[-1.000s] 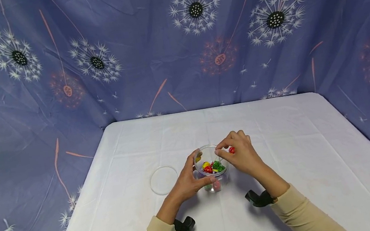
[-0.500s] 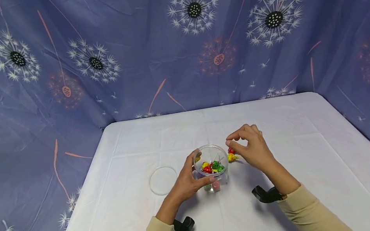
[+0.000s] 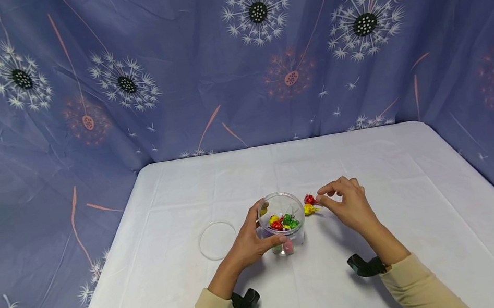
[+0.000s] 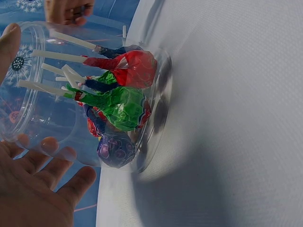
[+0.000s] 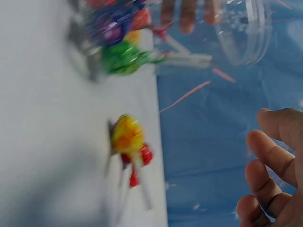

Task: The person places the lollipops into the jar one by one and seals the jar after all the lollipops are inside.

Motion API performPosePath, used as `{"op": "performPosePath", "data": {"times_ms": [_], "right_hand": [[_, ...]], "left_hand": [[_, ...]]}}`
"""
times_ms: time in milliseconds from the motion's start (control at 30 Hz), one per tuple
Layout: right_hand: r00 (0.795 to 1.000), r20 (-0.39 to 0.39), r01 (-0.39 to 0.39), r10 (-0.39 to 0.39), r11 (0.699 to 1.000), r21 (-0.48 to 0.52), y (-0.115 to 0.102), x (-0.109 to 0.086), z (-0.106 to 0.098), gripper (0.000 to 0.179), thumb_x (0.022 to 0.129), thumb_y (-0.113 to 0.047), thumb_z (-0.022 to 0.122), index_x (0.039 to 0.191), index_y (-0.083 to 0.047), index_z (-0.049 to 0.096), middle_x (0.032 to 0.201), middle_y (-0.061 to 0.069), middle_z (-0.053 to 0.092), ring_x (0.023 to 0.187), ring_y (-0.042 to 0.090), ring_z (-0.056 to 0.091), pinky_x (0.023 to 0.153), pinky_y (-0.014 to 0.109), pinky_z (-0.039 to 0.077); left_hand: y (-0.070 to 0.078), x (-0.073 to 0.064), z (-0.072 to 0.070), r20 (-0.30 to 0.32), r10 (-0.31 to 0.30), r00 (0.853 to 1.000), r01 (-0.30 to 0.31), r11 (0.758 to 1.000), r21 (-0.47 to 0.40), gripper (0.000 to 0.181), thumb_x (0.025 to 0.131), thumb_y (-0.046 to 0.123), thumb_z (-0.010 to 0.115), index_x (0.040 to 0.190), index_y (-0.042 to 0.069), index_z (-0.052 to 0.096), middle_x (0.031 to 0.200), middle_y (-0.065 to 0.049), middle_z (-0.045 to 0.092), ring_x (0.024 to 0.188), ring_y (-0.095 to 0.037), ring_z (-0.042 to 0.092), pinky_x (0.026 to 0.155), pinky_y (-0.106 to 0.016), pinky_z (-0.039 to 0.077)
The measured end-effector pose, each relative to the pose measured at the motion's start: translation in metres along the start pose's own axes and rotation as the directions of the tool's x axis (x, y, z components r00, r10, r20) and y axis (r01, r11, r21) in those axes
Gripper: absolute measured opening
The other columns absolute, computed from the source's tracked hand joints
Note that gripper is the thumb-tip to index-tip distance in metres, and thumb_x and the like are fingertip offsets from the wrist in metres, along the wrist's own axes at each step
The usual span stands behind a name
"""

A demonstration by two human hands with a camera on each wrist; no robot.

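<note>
A clear plastic jar stands on the white table with several wrapped lollipops inside; a green lollipop and a red lollipop show through its wall in the left wrist view, sticks toward the mouth. My left hand grips the jar from the left, thumb in front and fingers behind. Right of the jar, a yellow lollipop and another red lollipop lie together on the table. My right hand hovers just right of them, fingers loosely bent; the right wrist view shows nothing in its fingers.
A round clear lid lies flat on the table, left of the jar. Black wrist cameras are strapped to both wrists. A blue dandelion-print curtain hangs behind and at the sides.
My right hand has moved from the jar's mouth rightward to beside the loose lollipops, uncovering the yellow one. The left hand and jar have stayed in place.
</note>
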State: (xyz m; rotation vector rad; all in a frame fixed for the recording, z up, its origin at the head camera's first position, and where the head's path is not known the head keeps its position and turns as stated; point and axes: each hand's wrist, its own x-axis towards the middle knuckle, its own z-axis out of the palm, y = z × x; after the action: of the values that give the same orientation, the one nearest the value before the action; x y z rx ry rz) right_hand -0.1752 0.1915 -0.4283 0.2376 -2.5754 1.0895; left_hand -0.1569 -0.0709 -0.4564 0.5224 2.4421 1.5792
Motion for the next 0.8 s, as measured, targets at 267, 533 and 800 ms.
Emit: {"op": "performPosePath", "data": {"times_ms": [267,533,800], "right_hand": [[0.997,0.046,-0.066,0.069,0.996,-0.063,0.022,-0.005,0.006,0.013,0.082,-0.019,0.071,0.091,-0.011,0.072,0.085,0.007,0.058,0.083,0.025,0.043,0.071,0.034,0.022],[0.982,0.117,-0.136,0.146,0.986,-0.092,0.036,-0.006,0.011,0.015,0.082,-0.023,0.071,0.092,-0.012,0.072,0.092,0.010,0.061,0.087,0.025,0.046,0.074,0.036,0.025],[0.971,0.162,-0.154,0.177,0.977,-0.147,0.043,-0.008,0.014,0.017,0.083,-0.027,0.070,0.092,-0.013,0.072,0.087,0.008,0.059,0.087,0.026,0.046,0.074,0.042,0.029]], "left_hand": [[0.000,0.000,0.000,0.000,0.009,1.000,-0.009,1.000,-0.007,0.096,0.073,0.046,0.077,0.148,0.034,0.018,0.152,0.001,0.032,0.136,-0.031,0.037,0.111,-0.053,0.032],[0.001,0.000,0.000,-0.001,0.000,1.000,0.000,1.000,-0.002,0.096,0.073,0.047,0.077,0.148,0.033,0.018,0.152,0.001,0.031,0.138,-0.032,0.036,0.111,-0.054,0.031],[0.000,0.000,0.000,0.002,-0.018,1.000,0.018,1.000,-0.010,0.096,0.073,0.049,0.076,0.148,0.035,0.018,0.152,0.001,0.032,0.136,-0.032,0.037,0.111,-0.055,0.031]]}}
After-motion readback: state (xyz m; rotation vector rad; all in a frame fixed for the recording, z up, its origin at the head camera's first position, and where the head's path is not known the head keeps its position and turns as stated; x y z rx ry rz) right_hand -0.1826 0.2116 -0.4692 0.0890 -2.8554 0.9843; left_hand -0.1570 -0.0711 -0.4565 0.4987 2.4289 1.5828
